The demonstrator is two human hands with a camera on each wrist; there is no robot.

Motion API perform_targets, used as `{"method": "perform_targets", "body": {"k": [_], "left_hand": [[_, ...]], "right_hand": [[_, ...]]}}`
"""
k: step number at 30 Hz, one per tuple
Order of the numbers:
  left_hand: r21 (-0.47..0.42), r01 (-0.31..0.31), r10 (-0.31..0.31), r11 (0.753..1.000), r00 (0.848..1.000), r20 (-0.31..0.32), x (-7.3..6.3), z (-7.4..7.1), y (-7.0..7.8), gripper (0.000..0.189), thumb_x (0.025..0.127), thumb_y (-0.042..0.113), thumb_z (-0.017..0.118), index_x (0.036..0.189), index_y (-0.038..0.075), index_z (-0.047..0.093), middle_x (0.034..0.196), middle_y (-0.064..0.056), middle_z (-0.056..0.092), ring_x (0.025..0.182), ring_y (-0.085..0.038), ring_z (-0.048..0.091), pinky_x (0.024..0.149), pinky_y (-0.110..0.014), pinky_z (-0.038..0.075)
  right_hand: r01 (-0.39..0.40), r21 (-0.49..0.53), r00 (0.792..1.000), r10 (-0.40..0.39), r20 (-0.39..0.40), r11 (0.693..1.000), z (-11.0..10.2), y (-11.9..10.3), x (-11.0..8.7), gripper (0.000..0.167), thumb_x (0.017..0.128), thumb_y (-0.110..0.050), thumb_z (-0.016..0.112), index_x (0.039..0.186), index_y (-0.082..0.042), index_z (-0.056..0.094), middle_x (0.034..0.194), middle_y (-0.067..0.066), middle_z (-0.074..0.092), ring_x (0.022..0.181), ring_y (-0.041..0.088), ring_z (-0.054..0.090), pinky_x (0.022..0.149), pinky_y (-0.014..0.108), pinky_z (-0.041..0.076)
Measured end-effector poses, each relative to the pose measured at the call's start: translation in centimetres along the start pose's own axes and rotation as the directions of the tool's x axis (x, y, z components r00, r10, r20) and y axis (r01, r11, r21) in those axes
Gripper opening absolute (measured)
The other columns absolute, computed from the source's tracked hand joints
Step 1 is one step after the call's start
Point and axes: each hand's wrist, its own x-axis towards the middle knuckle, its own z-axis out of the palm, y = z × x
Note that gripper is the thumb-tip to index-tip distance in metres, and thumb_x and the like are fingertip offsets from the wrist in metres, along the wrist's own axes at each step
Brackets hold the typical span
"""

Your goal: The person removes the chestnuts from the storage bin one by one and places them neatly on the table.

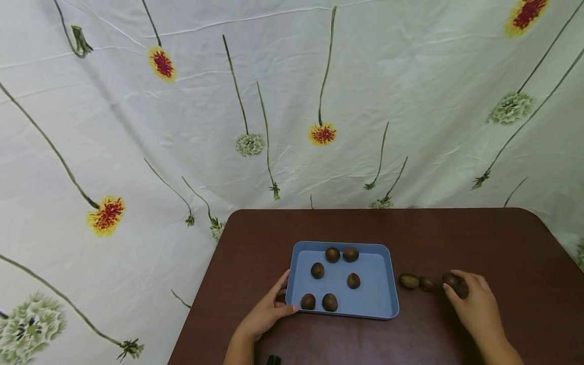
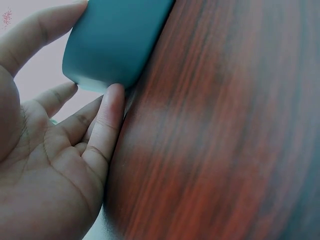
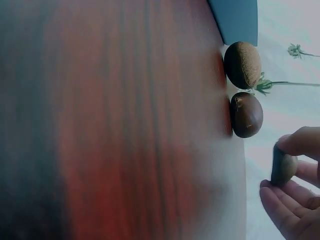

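Note:
A blue tray (image 1: 369, 299) stands on the table with several brown, egg-shaped, fruit-like pieces (image 1: 329, 302) spread in it. My left hand (image 1: 266, 312) holds the tray's near left corner, its thumb at the rim and its fingers against the outer wall (image 2: 110, 60). To the right of the tray, my right hand (image 1: 474, 301) pinches a dark brown rounded piece (image 1: 458, 285) between thumb and fingers; the right wrist view shows its lighter side (image 3: 287, 167). Between tray and hand lie a mottled oval piece (image 1: 409, 281) and a smaller shiny piece (image 3: 247, 115).
The dark wooden table (image 1: 356, 339) has rounded far corners. Behind it hangs a white flower-printed cloth (image 1: 283, 167). A dark green object (image 1: 274, 360) shows partly at the bottom edge of the head view, below the left hand.

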Motion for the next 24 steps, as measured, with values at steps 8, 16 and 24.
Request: {"method": "perform_targets", "body": {"k": [8,16,24], "left_hand": [[-0.008,0.003,-0.003,1.000,1.000,-0.001,0.0,0.0,-0.1,0.092,0.094,0.023,0.074,0.164,0.034,0.014,0.160,-0.020,0.031,0.106,-0.023,0.064,0.091,-0.030,0.050],[-0.009,0.000,0.000,1.000,1.000,-0.001,0.0,0.1,-0.1,0.092,0.094,0.023,0.074,0.163,0.035,0.014,0.161,-0.020,0.029,0.107,-0.023,0.065,0.092,-0.031,0.051],[-0.018,-0.001,0.001,1.000,1.000,0.004,0.0,0.0,-0.1,0.092,0.094,0.023,0.074,0.163,0.035,0.014,0.162,-0.020,0.028,0.106,-0.023,0.065,0.092,-0.031,0.050]], "right_hand": [[-0.016,-0.054,0.995,0.021,0.096,0.998,0.0,0.9,0.5,0.050,0.097,-0.019,0.066,0.137,0.007,0.051,0.134,0.041,0.042,0.111,0.059,0.052,0.083,0.065,0.046],[-0.015,-0.080,0.981,0.030,0.193,0.997,-0.2,1.3,1.4,0.053,0.097,-0.022,0.065,0.139,0.007,0.049,0.138,0.042,0.041,0.119,0.063,0.046,0.092,0.071,0.041],[0.011,-0.083,0.978,0.007,0.207,0.996,-0.1,1.2,1.8,0.052,0.096,-0.019,0.068,0.137,0.008,0.051,0.135,0.044,0.042,0.117,0.063,0.046,0.089,0.069,0.043]]}}
